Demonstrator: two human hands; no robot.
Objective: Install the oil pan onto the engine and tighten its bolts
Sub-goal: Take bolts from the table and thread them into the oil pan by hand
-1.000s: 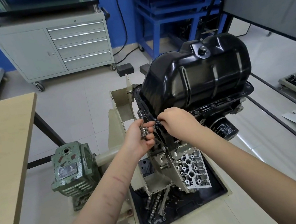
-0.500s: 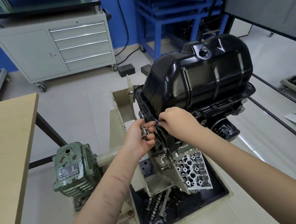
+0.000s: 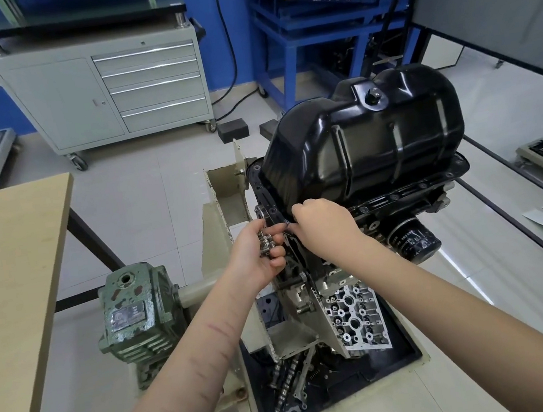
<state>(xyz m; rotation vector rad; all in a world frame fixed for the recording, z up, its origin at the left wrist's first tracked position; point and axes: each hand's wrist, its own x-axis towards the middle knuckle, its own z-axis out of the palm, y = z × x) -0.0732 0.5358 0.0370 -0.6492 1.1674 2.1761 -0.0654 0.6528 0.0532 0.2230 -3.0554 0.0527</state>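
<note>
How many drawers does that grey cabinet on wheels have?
4. The grey cabinet has four drawers stacked on its right half: top, second, third, bottom. Its left half is a plain door.

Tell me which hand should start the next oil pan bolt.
The right hand, probably: its fingers are pinched at the oil pan flange corner, whereas the left hand is full, cupping the spare bolts just beside it.
</note>
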